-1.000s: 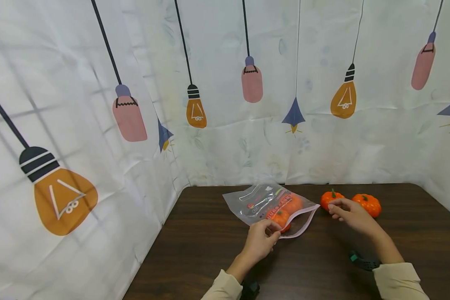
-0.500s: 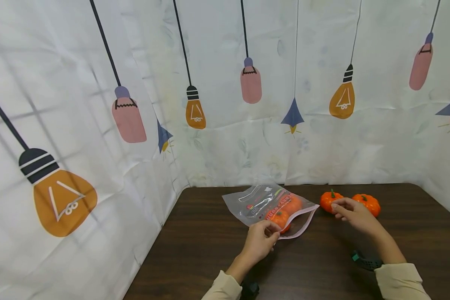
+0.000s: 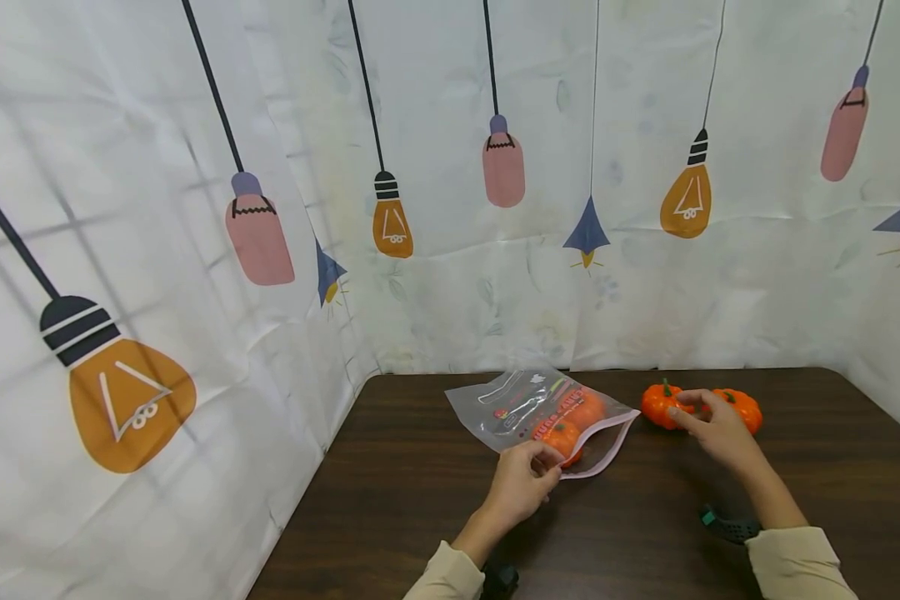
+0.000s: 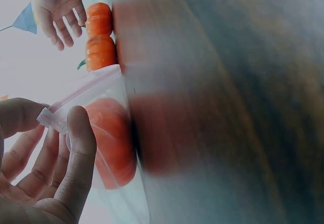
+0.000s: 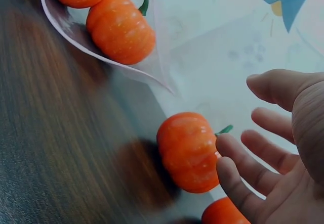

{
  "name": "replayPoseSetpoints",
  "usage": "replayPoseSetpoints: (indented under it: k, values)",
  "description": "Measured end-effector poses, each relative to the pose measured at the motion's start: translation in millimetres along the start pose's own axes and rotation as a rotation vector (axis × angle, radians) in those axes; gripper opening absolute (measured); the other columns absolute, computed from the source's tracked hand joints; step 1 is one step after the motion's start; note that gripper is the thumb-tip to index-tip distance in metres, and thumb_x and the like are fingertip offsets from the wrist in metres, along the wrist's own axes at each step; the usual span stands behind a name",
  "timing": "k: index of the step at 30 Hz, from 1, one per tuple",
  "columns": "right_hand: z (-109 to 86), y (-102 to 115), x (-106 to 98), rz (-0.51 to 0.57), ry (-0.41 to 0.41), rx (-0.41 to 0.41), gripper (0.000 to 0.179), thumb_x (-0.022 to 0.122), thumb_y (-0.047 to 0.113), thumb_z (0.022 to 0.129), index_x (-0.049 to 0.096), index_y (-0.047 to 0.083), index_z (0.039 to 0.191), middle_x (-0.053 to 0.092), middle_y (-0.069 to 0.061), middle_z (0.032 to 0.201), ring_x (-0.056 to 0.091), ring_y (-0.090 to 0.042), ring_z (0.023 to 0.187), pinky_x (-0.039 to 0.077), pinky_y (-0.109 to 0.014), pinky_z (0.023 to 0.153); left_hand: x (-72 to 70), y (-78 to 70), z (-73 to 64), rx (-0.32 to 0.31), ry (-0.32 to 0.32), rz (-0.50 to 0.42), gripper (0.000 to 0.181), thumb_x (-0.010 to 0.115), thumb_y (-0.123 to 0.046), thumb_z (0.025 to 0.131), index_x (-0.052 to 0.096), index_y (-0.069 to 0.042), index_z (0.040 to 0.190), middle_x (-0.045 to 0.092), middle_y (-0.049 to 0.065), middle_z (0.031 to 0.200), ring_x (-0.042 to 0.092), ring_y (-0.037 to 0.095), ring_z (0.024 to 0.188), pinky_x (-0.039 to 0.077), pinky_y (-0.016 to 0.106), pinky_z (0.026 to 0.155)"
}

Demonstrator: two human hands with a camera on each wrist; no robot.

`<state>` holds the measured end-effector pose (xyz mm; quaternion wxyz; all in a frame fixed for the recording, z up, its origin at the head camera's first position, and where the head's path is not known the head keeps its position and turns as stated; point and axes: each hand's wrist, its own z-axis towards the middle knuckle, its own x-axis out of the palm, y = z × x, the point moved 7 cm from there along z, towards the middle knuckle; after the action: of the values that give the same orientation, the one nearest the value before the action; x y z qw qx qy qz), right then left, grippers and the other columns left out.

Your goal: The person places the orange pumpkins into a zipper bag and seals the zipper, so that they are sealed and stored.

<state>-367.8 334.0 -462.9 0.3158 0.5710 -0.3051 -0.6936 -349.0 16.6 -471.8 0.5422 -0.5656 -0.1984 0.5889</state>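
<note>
My left hand (image 3: 516, 483) pinches the pink-edged mouth of a clear zip bag (image 3: 506, 410) lying on the table. In the left wrist view, the thumb (image 4: 81, 143) and a finger hold the zip strip (image 4: 76, 92). Small orange pumpkins (image 5: 121, 29) with green stems show inside the gaping bag. Two more pumpkins sit right of it: a nearer-to-bag one (image 3: 657, 406) and another (image 3: 747, 412), partly behind my right hand (image 3: 723, 435). That hand hovers by them, its fingers (image 5: 253, 168) loosely spread with nothing held; whether it touches a pumpkin, I cannot tell.
A dark wood-grain table (image 3: 390, 492) carries everything. White cloth (image 3: 435, 317) printed with hanging lamps stands behind and to the left. A dark strap (image 3: 729, 527) sits by the right wrist, and beige sleeves cover both forearms.
My right hand has shifted slightly to the right and its fingers have spread apart a little. The left hand, bag and pumpkins stay in place.
</note>
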Motion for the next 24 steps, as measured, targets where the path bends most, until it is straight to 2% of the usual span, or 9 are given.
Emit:
replayPoseSetpoints:
  k: [3,5,12,17,24]
  values:
    - [1.9,-2,2,-0.002,-0.005,-0.001,0.063,0.058,0.039,0.103,0.044,-0.008,0.143,0.051,-0.032,0.137,0.063,-0.020,0.093,0.053,-0.026,0.068,0.0,-0.5,0.1,0.008,0.002,0.005,0.009,0.071,0.000,0.090,0.074,-0.002,0.098,0.070,0.004,0.084,0.053,-0.004,0.051,0.051,0.018,0.045]
    - [2.6,-3,3,-0.002,-0.007,-0.005,0.065,0.059,0.039,0.103,0.041,-0.009,0.144,0.047,-0.033,0.140,0.062,-0.020,0.094,0.053,-0.026,0.068,0.0,-0.8,0.0,0.012,0.005,0.008,0.009,0.071,0.001,0.090,0.074,-0.002,0.099,0.070,0.004,0.084,0.053,-0.004,0.052,0.051,0.018,0.045]
    - [2.1,-6,6,0.007,-0.014,0.001,0.071,0.059,0.038,0.103,0.034,-0.009,0.150,0.030,-0.038,0.151,0.060,-0.041,0.110,0.053,-0.025,0.070,-0.8,-2.3,-0.1,0.026,0.008,0.015,0.009,0.071,0.001,0.090,0.074,-0.003,0.098,0.070,0.004,0.084,0.053,-0.004,0.052,0.051,0.018,0.045]
    - [5.6,-9,7,-0.009,-0.023,0.000,0.076,0.060,0.039,0.102,0.030,-0.008,0.153,0.023,-0.041,0.152,0.060,-0.038,0.104,0.052,-0.025,0.069,-1.3,-3.2,-0.4,0.026,0.005,0.007,0.009,0.071,0.001,0.090,0.074,-0.003,0.097,0.069,0.004,0.084,0.053,-0.003,0.052,0.051,0.018,0.045]
    - [13.3,-14,11,-0.054,-0.049,-0.007,0.082,0.064,0.038,0.100,0.027,-0.010,0.154,0.026,-0.043,0.148,0.061,-0.036,0.096,0.050,-0.030,0.071,-0.4,-2.3,0.1,0.032,0.004,0.006,0.009,0.071,0.002,0.089,0.074,-0.003,0.097,0.070,0.004,0.083,0.055,-0.001,0.053,0.050,0.019,0.044]
